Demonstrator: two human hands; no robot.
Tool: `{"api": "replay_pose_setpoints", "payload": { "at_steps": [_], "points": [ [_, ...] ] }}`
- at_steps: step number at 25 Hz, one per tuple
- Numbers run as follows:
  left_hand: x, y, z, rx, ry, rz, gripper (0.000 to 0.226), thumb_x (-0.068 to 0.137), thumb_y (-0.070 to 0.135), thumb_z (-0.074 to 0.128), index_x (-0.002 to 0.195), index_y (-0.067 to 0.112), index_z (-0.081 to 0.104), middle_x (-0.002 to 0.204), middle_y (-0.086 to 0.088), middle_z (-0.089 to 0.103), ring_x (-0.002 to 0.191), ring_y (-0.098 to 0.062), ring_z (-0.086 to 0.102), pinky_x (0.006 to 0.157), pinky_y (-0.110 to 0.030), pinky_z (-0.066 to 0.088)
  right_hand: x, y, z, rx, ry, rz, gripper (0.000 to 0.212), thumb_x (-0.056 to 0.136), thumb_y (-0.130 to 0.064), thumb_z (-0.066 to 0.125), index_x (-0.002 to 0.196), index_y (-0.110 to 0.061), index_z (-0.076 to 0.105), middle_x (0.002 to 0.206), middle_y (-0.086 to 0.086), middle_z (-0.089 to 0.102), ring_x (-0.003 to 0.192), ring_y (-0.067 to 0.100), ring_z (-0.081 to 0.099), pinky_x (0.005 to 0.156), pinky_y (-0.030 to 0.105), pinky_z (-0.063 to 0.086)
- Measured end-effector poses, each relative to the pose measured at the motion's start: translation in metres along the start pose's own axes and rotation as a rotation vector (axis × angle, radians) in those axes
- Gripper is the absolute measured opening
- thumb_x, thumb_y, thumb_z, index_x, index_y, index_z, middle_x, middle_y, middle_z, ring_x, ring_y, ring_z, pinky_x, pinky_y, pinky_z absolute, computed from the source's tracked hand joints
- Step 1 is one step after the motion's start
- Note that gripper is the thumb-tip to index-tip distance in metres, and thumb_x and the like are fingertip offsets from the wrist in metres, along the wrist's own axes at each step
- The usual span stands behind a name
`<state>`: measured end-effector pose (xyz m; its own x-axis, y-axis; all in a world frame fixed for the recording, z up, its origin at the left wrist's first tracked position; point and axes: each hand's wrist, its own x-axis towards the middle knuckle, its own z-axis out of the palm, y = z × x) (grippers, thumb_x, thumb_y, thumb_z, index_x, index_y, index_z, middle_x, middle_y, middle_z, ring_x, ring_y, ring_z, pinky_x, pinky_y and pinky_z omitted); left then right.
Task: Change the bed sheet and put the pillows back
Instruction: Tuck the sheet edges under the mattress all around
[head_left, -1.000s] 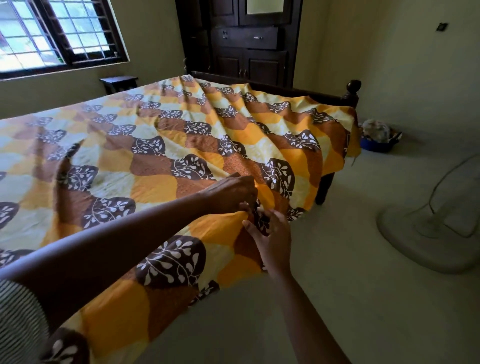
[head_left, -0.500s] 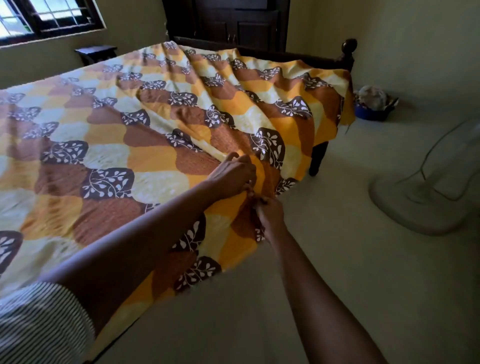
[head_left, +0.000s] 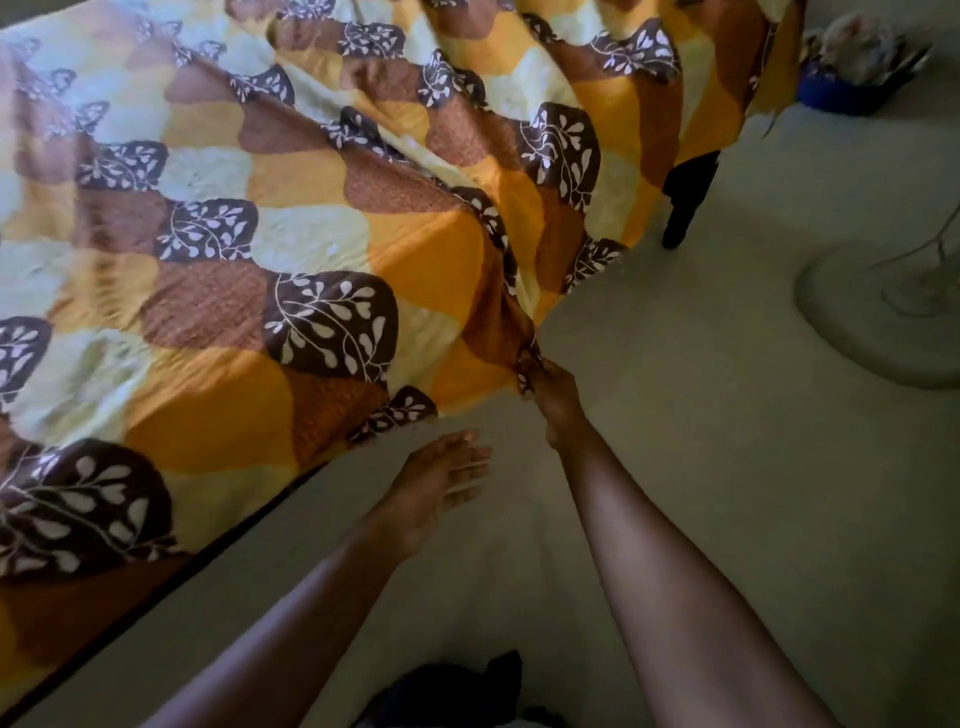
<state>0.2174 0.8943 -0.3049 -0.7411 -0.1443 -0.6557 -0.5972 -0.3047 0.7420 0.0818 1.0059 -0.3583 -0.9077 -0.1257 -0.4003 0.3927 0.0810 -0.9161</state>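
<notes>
At the bed's side edge, right hand (head_left: 540, 387) pinches the bed sheet (head_left: 322, 249); left hand (head_left: 441, 480) hangs empty, fingers straight, just below the hem.

No text, label, brand, number or sign can be read. The sheet (head_left: 311, 208) is printed only with a leaf pattern, and no lettering is seen on it.
</notes>
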Motion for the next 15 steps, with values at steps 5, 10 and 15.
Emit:
{"api": "replay_pose_setpoints", "payload": {
  "at_steps": [5, 10, 15],
  "points": [
    [0.052, -0.024, 0.012, -0.583, 0.093, -0.072, 0.037, 0.094, 0.034, 0.047, 0.127, 0.017, 0.046, 0.121, -0.01, 0.05, 0.114, -0.026, 0.047, 0.094, -0.042, 0.041, 0.004, 0.001, -0.021, 0.324, -0.021, 0.35, 0.024, 0.093, -0.036, 0.053, 0.079, -0.016, 0.057, 0.077, 0.001, 0.053, 0.079, 0.019, 0.053, 0.082, 0.035, 0.041],
    [0.076, -0.023, 0.042, -0.622, 0.139, 0.138, 0.054, 0.089, 0.023, 0.057, 0.14, 0.018, 0.038, 0.135, -0.006, 0.05, 0.112, -0.02, 0.052, 0.08, -0.034, 0.049, -0.018, 0.016, -0.019, 0.513, 0.043, 0.308, 0.041, 0.095, -0.025, 0.052, 0.134, -0.019, 0.043, 0.125, 0.004, 0.051, 0.11, 0.022, 0.05, 0.087, 0.04, 0.044],
    [0.057, -0.051, 0.052, -0.489, 0.186, 0.137, 0.042, 0.089, 0.015, 0.058, 0.129, 0.019, 0.048, 0.127, 0.0, 0.056, 0.111, -0.015, 0.054, 0.076, -0.03, 0.045, -0.053, 0.007, -0.003, 0.321, -0.107, 0.011, 0.076, 0.085, -0.032, 0.065, 0.146, -0.033, 0.021, 0.146, -0.002, 0.034, 0.129, 0.02, 0.043, 0.101, 0.045, 0.045]
  ]
}}
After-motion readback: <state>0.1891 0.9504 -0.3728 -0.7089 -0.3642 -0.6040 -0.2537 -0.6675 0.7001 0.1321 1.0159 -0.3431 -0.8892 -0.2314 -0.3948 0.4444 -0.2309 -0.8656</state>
